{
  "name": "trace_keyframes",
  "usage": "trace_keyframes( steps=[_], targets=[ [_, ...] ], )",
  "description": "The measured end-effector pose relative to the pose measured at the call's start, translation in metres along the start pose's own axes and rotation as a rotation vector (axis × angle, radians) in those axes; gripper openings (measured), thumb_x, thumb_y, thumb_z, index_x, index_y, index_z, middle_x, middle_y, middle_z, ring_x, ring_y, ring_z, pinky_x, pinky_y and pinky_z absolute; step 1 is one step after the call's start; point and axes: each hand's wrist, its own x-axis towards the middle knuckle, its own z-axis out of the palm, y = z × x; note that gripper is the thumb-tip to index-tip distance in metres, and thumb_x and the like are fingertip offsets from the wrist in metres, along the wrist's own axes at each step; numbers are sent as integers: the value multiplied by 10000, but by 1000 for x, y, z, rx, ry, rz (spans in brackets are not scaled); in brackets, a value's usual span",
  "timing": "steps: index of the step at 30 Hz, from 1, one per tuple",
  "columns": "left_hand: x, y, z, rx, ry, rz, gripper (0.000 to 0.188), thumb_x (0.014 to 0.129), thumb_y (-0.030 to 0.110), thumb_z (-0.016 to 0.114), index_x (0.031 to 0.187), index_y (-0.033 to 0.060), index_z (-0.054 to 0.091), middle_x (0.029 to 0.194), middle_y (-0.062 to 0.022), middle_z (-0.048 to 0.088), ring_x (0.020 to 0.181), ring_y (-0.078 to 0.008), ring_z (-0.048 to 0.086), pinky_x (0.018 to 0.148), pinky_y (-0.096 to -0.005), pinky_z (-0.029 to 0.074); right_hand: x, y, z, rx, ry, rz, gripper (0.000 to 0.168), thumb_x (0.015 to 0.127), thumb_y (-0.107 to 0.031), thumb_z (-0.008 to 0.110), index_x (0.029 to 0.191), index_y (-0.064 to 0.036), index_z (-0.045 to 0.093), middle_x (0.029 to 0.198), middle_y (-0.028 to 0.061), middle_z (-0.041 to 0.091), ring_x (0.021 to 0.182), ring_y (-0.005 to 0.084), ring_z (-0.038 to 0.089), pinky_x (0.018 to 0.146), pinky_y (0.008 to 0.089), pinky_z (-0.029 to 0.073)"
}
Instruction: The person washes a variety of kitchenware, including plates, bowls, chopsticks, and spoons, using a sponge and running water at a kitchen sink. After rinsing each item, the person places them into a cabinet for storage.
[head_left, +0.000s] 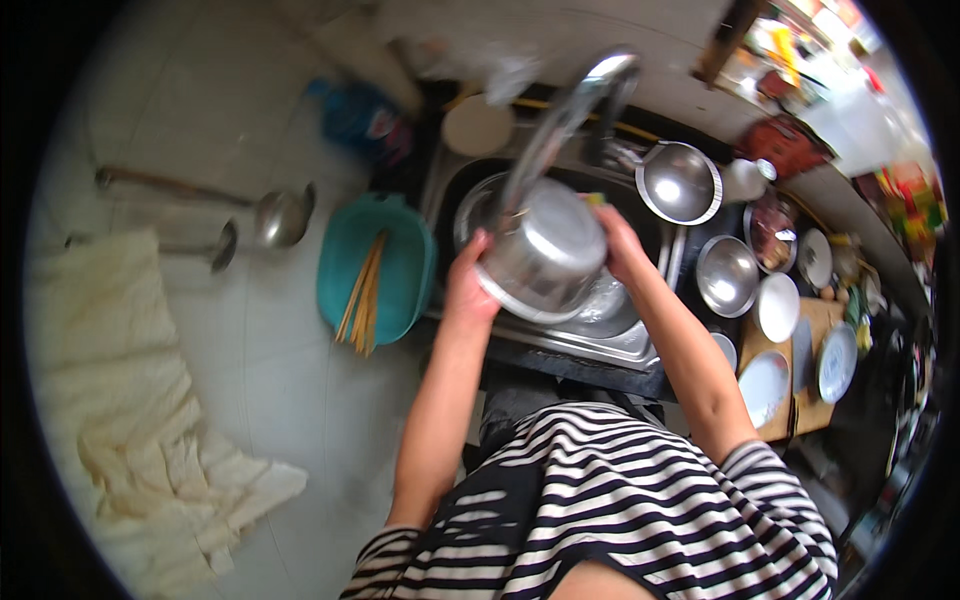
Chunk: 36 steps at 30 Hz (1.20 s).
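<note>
A stainless steel pot is held above a metal sink, tipped so that its outer base shows. My left hand grips its rim on the left. On the opposite side, my right hand holds the wall, and a small yellow-green thing, perhaps a sponge, shows at its fingertips. The curved chrome faucet arches in front of the pot in this view. Behind the pot, another metal vessel is partly visible in the sink. The inside of the held pot is hidden.
Left of the sink, a teal plastic basin holds chopsticks. Ladles hang on the tiled wall beside a cream cloth. On the right are steel bowls, white dishes and a wooden board.
</note>
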Motion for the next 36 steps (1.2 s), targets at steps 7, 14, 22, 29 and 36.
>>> trace_keyframes(
  steps=[7, 14, 22, 29, 36],
  targets=[
    [14, -32, 28, -187, 21, 142, 327, 943, 310, 421, 1075, 34, 538, 1051, -104, 599, 962, -241, 571, 894, -382, 433, -68, 22, 61, -1204, 115, -1019, 465, 797, -62, 499, 1261, -58, 470, 1355, 188, 372, 1292, 355, 304, 1059, 410, 239],
    [15, -53, 20, 375, 55, 258, 526, 918, 463, 425, 1270, 72, 419, 1254, -69, 470, 1158, -191, 440, 969, -348, 362, 4, -37, 117, -1441, -35, -713, 334, 743, -205, 602, 1065, -113, 601, 982, 153, 616, 906, 337, 591, 784, 383, 473],
    [8, -13, 15, 6, 48, 103, 463, 968, 404, 254, 1161, 59, 495, 1148, -94, 557, 1064, -243, 518, 923, -386, 410, -61, 0, 75, -1390, -359, -1143, 374, 740, -138, 608, 1110, -170, 569, 1269, 90, 472, 1233, 307, 384, 1044, 489, 245],
    [-9, -25, 9, -108, 10, 111, 487, 966, 400, 223, 1251, 64, 431, 1302, -113, 453, 1211, -294, 405, 1035, -481, 276, -20, 20, 34, -646, 240, -696, 309, 859, -179, 459, 1137, -84, 555, 1212, 154, 518, 1148, 337, 467, 982, 378, 341],
    [-4, -24, -6, 95, 168, 227, 313, 940, 361, 416, 1045, 99, 552, 1138, -56, 562, 1057, -222, 511, 963, -421, 376, 29, -2, 62, -1040, -124, -708, 368, 851, -234, 474, 1174, -68, 531, 1243, 173, 492, 1159, 339, 456, 976, 384, 363]
  ],
)
